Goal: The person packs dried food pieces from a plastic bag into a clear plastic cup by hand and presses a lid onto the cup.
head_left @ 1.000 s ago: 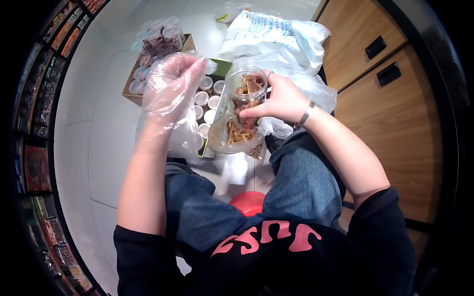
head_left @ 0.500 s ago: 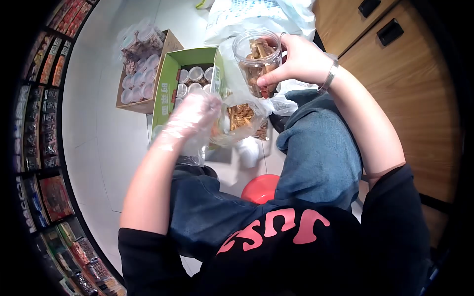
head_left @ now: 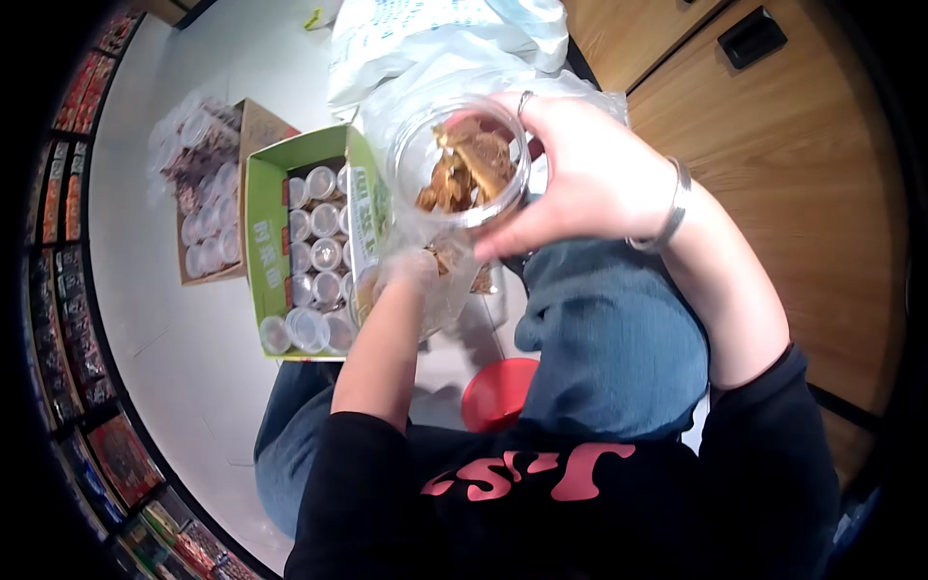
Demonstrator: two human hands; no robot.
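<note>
My right hand (head_left: 599,179) grips a clear plastic jar (head_left: 408,155) from its side, fingers and thumb wrapped round it. The open mouth of the jar tilts toward me, and brown pieces of food (head_left: 474,164) sit inside. Just below it, my left hand (head_left: 408,271), in a clear disposable glove, reaches into a clear plastic bag (head_left: 447,309) where more brown pieces show. Its fingers are blurred and hidden, so their grip cannot be made out. A green carton (head_left: 266,203) beside this hand holds several small lidded tubs (head_left: 326,254).
Left of the carton stands a brown cardboard box (head_left: 253,130) with more tubs and a bag. A large white plastic bag (head_left: 435,39) lies at the back. A red bowl-like item (head_left: 495,394) is between my legs. Wooden cabinets (head_left: 754,135) border the right, stocked shelves (head_left: 72,290) the left.
My left hand has moved from over the green carton to the clear bag under the jar. The jar, still in my right hand, now tilts more toward me. The view has shifted.
</note>
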